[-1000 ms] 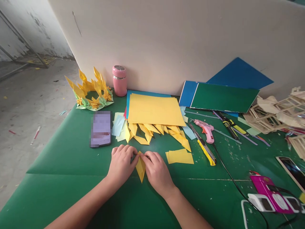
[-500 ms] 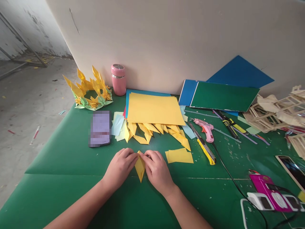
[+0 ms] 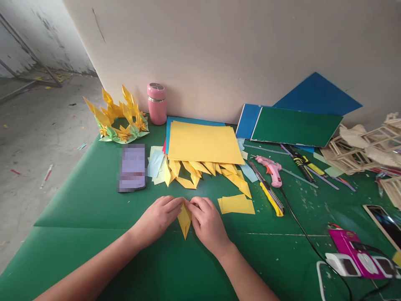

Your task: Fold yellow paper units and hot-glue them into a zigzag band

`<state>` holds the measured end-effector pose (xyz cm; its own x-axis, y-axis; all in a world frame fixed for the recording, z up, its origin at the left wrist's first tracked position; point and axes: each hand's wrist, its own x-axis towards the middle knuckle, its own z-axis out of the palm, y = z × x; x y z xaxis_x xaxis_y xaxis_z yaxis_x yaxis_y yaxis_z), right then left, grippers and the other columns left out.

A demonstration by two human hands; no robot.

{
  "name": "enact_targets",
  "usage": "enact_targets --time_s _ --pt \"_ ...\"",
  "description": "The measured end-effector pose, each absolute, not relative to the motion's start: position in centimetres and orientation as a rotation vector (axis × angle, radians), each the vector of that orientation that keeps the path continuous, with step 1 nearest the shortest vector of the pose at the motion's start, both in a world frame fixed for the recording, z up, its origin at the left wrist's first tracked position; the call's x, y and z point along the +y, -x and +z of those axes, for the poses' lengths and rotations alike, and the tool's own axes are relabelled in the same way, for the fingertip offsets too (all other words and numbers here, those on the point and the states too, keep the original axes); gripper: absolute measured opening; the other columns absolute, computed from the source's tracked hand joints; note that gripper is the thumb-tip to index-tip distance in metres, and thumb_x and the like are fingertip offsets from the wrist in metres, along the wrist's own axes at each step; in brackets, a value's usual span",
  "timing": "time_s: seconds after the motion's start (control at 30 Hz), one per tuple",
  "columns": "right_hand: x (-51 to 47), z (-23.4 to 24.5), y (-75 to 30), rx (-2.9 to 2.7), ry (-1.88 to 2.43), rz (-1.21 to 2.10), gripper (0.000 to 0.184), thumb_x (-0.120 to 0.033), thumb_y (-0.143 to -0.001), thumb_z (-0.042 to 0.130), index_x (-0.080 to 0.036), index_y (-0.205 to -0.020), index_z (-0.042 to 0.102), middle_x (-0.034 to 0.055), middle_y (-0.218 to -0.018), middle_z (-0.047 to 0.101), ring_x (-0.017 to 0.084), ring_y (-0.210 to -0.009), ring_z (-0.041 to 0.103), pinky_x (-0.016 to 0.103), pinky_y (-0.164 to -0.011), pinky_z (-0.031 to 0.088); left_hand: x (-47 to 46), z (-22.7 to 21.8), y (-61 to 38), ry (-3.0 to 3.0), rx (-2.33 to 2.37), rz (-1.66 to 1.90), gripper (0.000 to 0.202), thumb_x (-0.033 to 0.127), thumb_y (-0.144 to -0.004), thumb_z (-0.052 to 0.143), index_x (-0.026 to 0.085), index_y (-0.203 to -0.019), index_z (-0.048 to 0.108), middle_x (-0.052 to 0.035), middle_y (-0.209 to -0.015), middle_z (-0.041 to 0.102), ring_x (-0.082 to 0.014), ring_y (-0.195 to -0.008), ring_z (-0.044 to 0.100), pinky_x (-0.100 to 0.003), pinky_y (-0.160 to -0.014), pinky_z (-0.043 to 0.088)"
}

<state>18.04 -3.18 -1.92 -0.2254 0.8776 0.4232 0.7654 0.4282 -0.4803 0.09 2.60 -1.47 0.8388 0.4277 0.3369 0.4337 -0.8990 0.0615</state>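
I have the folded paper (image 3: 184, 218) on the near middle of the tabletop (image 3: 78, 205), between the two hands and on the near side of the yellow sheet (image 3: 203, 142). The left hand (image 3: 159, 217) comes in with its fingers together and bent, their tips closed on the paper's far end. The right hand (image 3: 209, 223) is curled, its thumb and forefinger pinching that same end, so I read both as having hold of it. How hard they press, I cannot tell from here.

I'd judge this piece almost weightless, thin and dry, with little slip to it. The flat faces should bend easily, while the creased edges, doubled up, ought to be stiffer. A heavy squeeze would probably leave a stray crease, and the narrow point looks the easiest part to crumple. I would hold it by the far end, where the layers seem to meet, using fingertips only and leaving the point alone.

As for looks, it is plain golden yellow, a slim kite with its long point towards me. Fold lines run down its face, and a small dark gap shows near the point. The far end is partly hidden under the fingers.
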Motion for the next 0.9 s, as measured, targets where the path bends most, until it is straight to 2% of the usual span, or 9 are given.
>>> enact_targets --time_s 0.2,0.37,0.6,0.77,0.9 --pt "-3.2 -2.0 -18.0 -2.038 1.386 0.216 0.037 -0.005 -0.091 0.037 -0.014 -0.118 0.061 0.0094 -0.091 0.061 0.021 -0.083 0.053 0.034 -0.072 0.052 2.7 -1.3 0.2 2.956 -0.688 -0.427 0.029 0.011 -0.094 0.037 0.015 -0.1 0.065 -0.0077 -0.111 0.067 -0.0204 -0.088 0.06 -0.034 -0.077 0.05" --pt "-3.2 -2.0 -18.2 -1.925 1.412 0.198 0.031 -0.008 -0.092 0.041 -0.017 -0.11 0.065 0.0078 -0.088 0.062 0.02 -0.082 0.054 0.032 -0.071 0.05 2.5 -0.9 0.1 2.961 -0.777 -0.468 0.03 0.013 -0.095 0.037 0.015 -0.11 0.063 -0.0066 -0.111 0.068 -0.0202 -0.086 0.06 -0.034 -0.079 0.049" --pt "-2.9 -2.0 -18.4 -1.784 1.567 0.207 0.02 -0.02 -0.091 0.05 -0.018 -0.096 0.068 0.0077 -0.085 0.062 0.021 -0.078 0.054 0.033 -0.068 0.048 2.1 -0.8 -0.3 3.026 -0.817 -0.618 0.031 0.019 -0.096 0.035 0.014 -0.106 0.064 -0.0091 -0.104 0.067 -0.0188 -0.083 0.059 -0.033 -0.076 0.052" --pt "-2.3 -2.0 -18.2 -1.717 1.56 0.358 0.01 -0.019 -0.087 0.056 -0.019 -0.086 0.066 0.0045 -0.082 0.066 0.019 -0.076 0.056 0.031 -0.067 0.047 1.8 -0.7 -0.5 3.041 -0.829 -0.581 0.029 0.021 -0.096 0.038 0.016 -0.108 0.064 -0.0083 -0.1 0.066 -0.0198 -0.082 0.059 -0.035 -0.074 0.052" --pt "-1.9 -2.0 -18.2 -1.713 1.575 0.397 0.012 -0.016 -0.086 0.057 -0.02 -0.076 0.063 0.0019 -0.073 0.065 0.018 -0.069 0.055 0.029 -0.062 0.044 1.5 -0.7 -0.5 3.033 -0.877 -0.601 0.029 0.021 -0.097 0.036 0.016 -0.106 0.063 -0.0075 -0.102 0.068 -0.0199 -0.086 0.059 -0.035 -0.079 0.05"
